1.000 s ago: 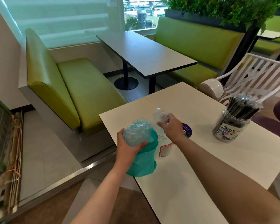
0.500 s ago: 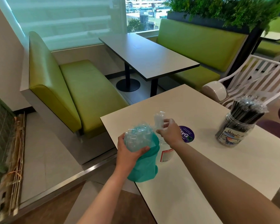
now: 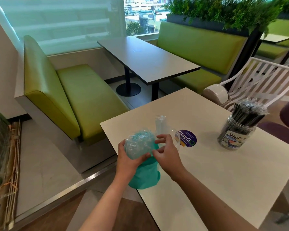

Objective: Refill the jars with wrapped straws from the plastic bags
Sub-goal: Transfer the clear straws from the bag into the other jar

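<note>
Left hand grips bag; jar seemingly behind.

cam: 1 head-worn wide-angle, no 2nd view so no overlap | aim: fwd + down over near corner of cream square worktop | range: close, both forearms enter from bottom edge, hands mid-frame | bkgd: green padded bench left, grey rectangular table beyond, edges bowed by lens

I am seeing the white table carrying a labelled jar packed with dark wrapped straws near its far right, a round purple sticker mid-table, and a clear jar beside it.
</note>
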